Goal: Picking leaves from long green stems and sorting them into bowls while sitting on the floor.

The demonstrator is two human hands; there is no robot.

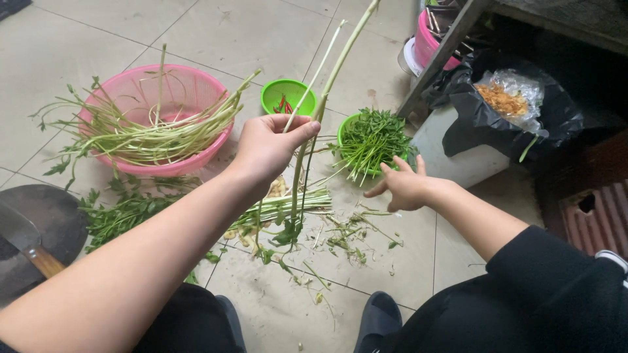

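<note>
2 hands are at work above a tiled floor (pixel 261 39). The left hand (pixel 268 147) is closed around 2 long pale green stalks (pixel 330 75), which stand nearly upright and run out past the top edge of the view, their leafy ends hanging down below the fist. The right hand (pixel 402 186) is open with fingers spread, holding nothing, just beside the rim of a green bowl of picked leaves (pixel 369 140). There are 2 green bowls: that one, and a smaller green bowl (pixel 288 97) behind the left hand with a few red chillies in it. 1 pink colander (pixel 163 117) sits to the left, a bundle of stripped stems laid across it and overhanging its rim on both sides. Between the hands and the knees lie a bundle of cut stems (pixel 288 206) and scattered trimmings (pixel 347 238), so the floor there is cluttered; the tiles beyond the bowls lie open. At the left edge are 1 dark round board (pixel 55 216) and 1 cleaver (pixel 23 238). On the right, a bin lined with a black bag (pixel 484 117) stands close behind the leaf bowl, hemming in that side.
</note>
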